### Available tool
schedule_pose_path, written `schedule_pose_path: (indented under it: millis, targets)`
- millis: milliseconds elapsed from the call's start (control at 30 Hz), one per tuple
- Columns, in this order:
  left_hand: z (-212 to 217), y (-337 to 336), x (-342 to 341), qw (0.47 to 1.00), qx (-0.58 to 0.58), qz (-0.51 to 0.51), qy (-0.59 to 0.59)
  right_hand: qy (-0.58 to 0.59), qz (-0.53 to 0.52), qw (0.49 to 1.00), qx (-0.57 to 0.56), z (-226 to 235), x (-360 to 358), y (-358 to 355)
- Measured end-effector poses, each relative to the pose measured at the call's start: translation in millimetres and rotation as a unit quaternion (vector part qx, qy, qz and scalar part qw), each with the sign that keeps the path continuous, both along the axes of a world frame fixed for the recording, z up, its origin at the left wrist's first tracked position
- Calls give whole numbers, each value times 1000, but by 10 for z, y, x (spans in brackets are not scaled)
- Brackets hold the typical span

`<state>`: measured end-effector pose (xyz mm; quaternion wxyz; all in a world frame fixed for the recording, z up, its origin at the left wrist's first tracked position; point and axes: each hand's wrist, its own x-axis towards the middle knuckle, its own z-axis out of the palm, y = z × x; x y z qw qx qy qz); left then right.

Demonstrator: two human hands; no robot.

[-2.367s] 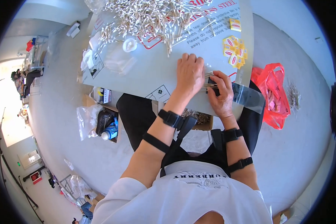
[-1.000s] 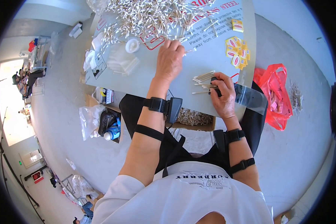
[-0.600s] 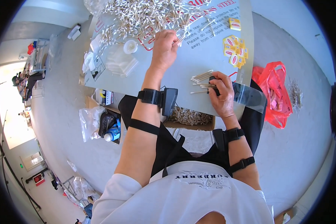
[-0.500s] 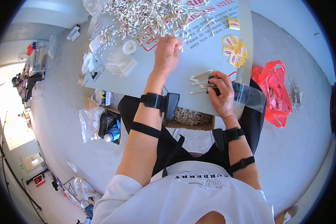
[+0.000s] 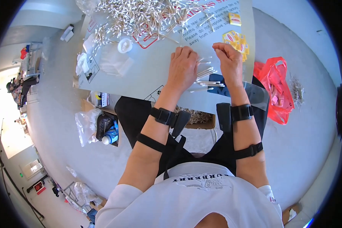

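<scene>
Your left hand (image 5: 183, 68) lies curled over the small row of white cotton swabs (image 5: 205, 76); right hand (image 5: 228, 60), just beside, clenched. A careless nudge could scatter that row.

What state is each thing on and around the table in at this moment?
Left hand: palm down, resting on the small bundle of swabs.
Right hand: fist closed, raised above table.
Cotton swab pile: loose, scattered.
Red plastic bag: open, crumpled on the floor.
Yellow packets: loosely clustered.
White round lid: lying flat.
</scene>
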<state>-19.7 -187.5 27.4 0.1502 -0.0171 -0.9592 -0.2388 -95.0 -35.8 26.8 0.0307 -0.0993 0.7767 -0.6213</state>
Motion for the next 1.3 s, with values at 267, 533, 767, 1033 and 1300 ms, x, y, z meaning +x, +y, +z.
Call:
schedule_pose_path:
  millis: [267,533,767,1033,1300]
  targets:
    - [-115,401,436,999,-15,-1,-35,13,2,996,-87,-198,585,217]
    - [-80,391,549,997,-31,20,-69,-35,-68,981,-178,-196,817,255]
    - [-59,408,434,985,-86,-68,-130,-57,-25,970,-233,-219,761,184]
    - [-211,438,530,915,392,70,61,-78,-91,952,-283,-225,793,273]
    - [-221,654,321,909,407,49,74,-87,-85,943,-309,-223,814,176]
